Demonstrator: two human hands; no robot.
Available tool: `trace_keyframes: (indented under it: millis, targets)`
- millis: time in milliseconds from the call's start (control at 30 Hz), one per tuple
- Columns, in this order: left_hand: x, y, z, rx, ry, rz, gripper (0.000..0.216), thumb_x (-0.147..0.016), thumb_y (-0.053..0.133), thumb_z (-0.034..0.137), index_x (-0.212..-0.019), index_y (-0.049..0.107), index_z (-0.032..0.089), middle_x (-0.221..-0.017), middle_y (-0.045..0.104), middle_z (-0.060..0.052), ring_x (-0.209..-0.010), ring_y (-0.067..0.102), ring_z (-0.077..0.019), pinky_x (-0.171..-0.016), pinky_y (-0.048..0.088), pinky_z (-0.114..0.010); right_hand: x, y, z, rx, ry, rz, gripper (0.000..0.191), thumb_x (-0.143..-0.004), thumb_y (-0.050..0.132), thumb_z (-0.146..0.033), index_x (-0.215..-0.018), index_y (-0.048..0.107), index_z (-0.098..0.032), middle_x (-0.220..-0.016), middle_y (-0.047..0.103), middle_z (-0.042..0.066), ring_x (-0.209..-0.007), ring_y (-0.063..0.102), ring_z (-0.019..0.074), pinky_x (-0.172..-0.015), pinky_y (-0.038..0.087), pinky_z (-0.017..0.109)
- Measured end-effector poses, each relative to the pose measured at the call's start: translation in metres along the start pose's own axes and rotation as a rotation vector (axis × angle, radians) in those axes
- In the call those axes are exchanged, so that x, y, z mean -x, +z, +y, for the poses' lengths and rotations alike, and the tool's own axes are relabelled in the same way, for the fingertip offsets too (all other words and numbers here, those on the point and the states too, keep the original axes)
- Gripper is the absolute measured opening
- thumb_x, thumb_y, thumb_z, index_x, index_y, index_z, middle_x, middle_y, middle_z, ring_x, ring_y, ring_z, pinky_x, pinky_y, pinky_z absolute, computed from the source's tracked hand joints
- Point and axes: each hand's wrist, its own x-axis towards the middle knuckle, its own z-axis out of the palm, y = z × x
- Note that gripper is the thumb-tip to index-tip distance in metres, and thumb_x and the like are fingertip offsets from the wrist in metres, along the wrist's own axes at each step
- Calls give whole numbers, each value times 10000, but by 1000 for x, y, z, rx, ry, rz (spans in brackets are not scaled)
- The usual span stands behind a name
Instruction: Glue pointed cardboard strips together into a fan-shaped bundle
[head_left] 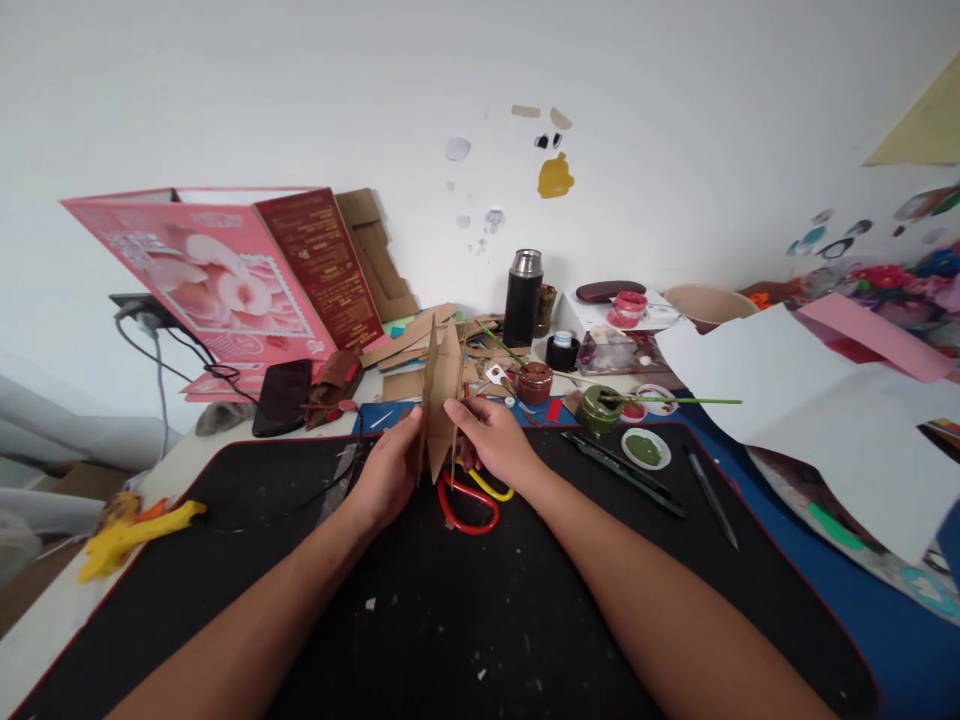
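Note:
Both my hands hold a brown cardboard piece (442, 390) upright over the black mat (262, 560). My left hand (390, 470) grips its left side, fingers closed behind the card. My right hand (491, 435) pinches its right edge with thumb and fingers closed. Just beneath the card lie red-handled scissors (466, 512) and a yellow loop (491, 488) on the mat.
A yellow glue gun (131, 530) lies at the mat's left edge. Cardboard scraps (409, 350), a black flask (523, 297), paint pots (600, 408) with a green stick, a craft knife (622, 465) and a pink box (225, 270) crowd the back. White paper (825, 420) covers the right.

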Motion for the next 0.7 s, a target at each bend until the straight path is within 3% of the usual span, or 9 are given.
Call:
trace_keyframes:
  millis: [167, 367, 700]
  targets:
    - [1, 3, 2, -46, -22, -1, 404, -742, 922, 506, -951, 798, 183, -1010, 836, -97, -1063, 773, -329, -923, 618, -418, 1, 1, 0, 2, -22, -2, 561, -883, 691, -773, -802, 589, -227, -565, 589, -38, -388, 547, 132, -355, 351, 248]
    - [3, 4, 1, -126, 8, -87, 473, -748, 924, 539, -1027, 803, 177, -954, 831, -97, -993, 788, -321, -818, 630, -376, 1, 2, 2, 2, -6, -19, 530, -891, 714, -734, -851, 623, -214, -598, 594, -38, -408, 551, 132, -359, 388, 251]
    - [-1, 0, 3, 9, -63, -20, 455, -701, 959, 521, -919, 806, 151, -999, 836, -133, -1066, 775, -331, -947, 616, -405, -3, 0, 4, -33, -2, 10, 615, -811, 709, -835, -793, 582, -234, -525, 580, -42, -372, 538, 139, -333, 325, 249]
